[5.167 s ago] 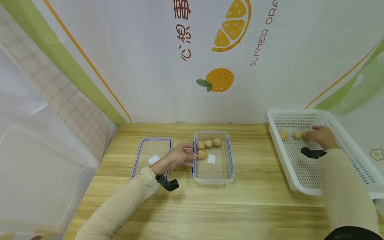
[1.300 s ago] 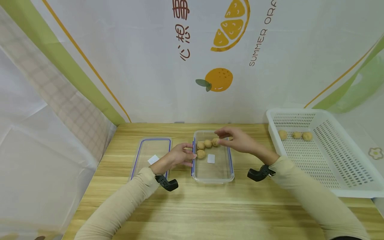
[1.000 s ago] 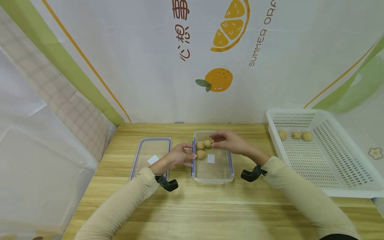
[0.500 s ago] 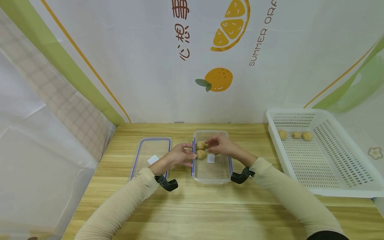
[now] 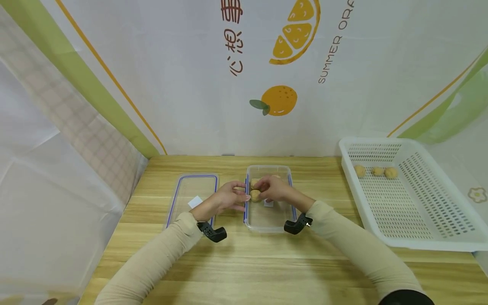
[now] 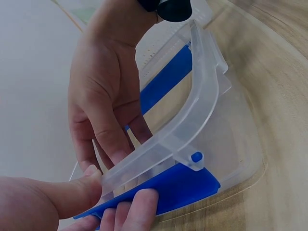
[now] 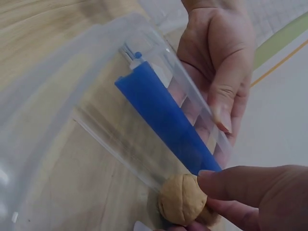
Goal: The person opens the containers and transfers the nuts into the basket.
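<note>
A walnut (image 7: pixel 180 199) seems pinched by the fingers of the right hand (image 5: pixel 277 189) inside the box (image 5: pixel 270 218), though the contact is partly hidden. Its ridged tan shell should be light, hard and easily gripped, yet prone to roll, and is best taken across the widest part. The clear, smooth plastic box, probably light and slippery, is gripped by the left hand (image 5: pixel 227 197), thumb on the rim, fingers on the blue latch (image 6: pixel 183 187).
</note>
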A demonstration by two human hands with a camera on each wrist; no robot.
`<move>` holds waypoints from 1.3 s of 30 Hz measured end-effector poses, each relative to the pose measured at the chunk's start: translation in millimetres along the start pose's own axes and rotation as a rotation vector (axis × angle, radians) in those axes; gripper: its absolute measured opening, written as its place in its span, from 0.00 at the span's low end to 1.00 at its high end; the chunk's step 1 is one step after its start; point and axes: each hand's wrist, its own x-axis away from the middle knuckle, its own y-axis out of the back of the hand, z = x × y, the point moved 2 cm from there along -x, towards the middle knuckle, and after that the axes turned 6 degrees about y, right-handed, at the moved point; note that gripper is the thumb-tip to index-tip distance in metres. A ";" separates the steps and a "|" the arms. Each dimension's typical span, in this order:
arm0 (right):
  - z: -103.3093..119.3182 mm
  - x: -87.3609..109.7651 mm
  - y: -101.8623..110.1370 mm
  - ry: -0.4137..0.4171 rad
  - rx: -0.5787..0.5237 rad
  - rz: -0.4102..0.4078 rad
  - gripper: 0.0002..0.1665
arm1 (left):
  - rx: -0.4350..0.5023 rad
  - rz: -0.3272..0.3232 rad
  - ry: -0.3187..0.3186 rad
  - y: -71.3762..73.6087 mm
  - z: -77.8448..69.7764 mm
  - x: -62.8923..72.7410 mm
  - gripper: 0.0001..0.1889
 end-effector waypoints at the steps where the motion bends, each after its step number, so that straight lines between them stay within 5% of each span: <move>1: 0.0 -0.3 -0.8 0.003 0.003 0.003 0.22 | 0.001 0.000 0.000 -0.1 -0.4 0.3 0.26; 9: 0.2 -3.4 -6.5 0.062 0.052 -0.003 0.22 | 0.009 -0.005 0.009 -0.5 -0.1 0.0 0.26; 39: -1.6 -4.2 -7.4 0.011 0.026 -0.053 0.17 | 0.018 -0.021 0.003 -0.2 2.2 -3.4 0.26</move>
